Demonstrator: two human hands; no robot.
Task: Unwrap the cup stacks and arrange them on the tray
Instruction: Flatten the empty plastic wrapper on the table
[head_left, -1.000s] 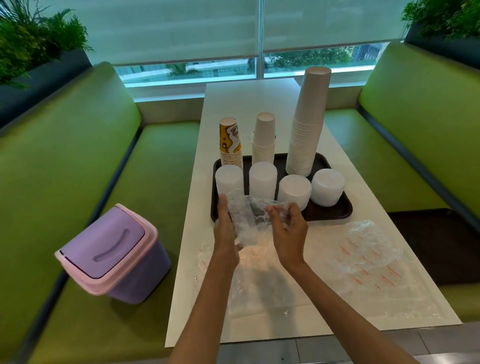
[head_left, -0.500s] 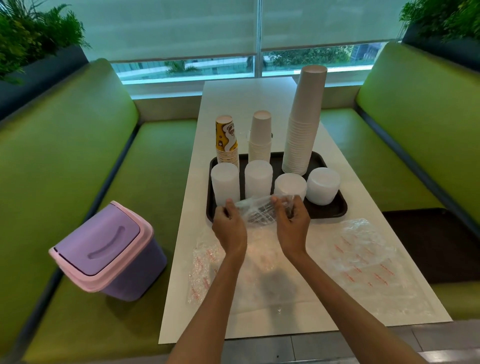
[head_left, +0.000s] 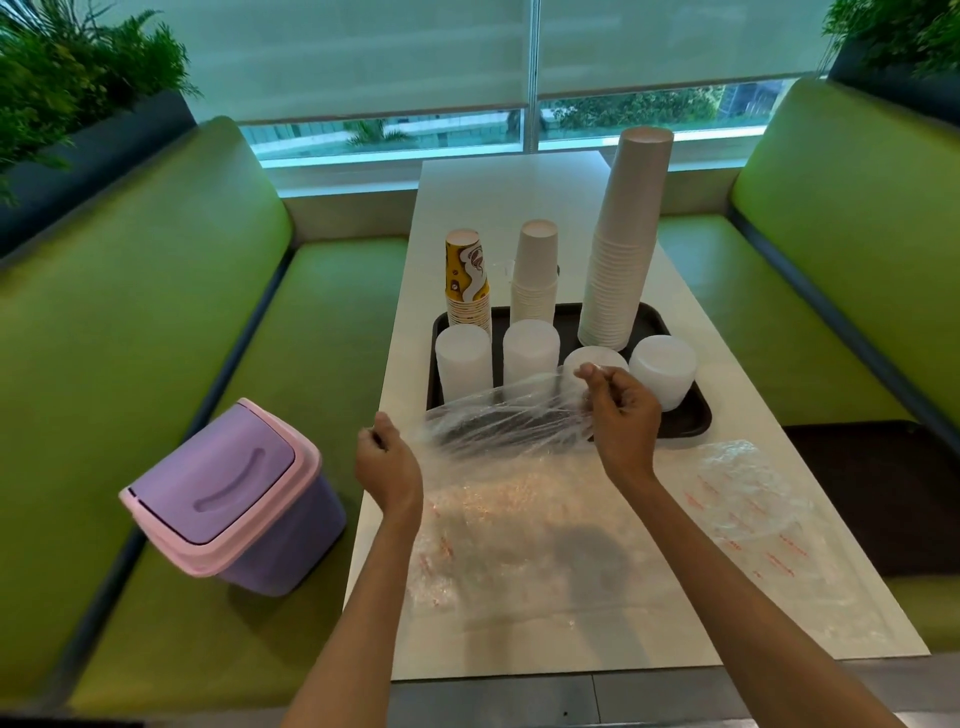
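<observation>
Seven unwrapped cup stacks (head_left: 535, 280) stand on the black tray (head_left: 696, 423) in the middle of the bench (head_left: 467, 197), so the task looks nearly done; your left hand (head_left: 387, 467) and right hand (head_left: 623, 410) each pinch an end of an empty clear wrapper (head_left: 509, 415), stretched over the tray's near edge.

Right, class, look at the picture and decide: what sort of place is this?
Probably a café or canteen booth: padded green benches face each other across a narrow white table by a window, and a black tray holds stacks of disposable cups.
</observation>
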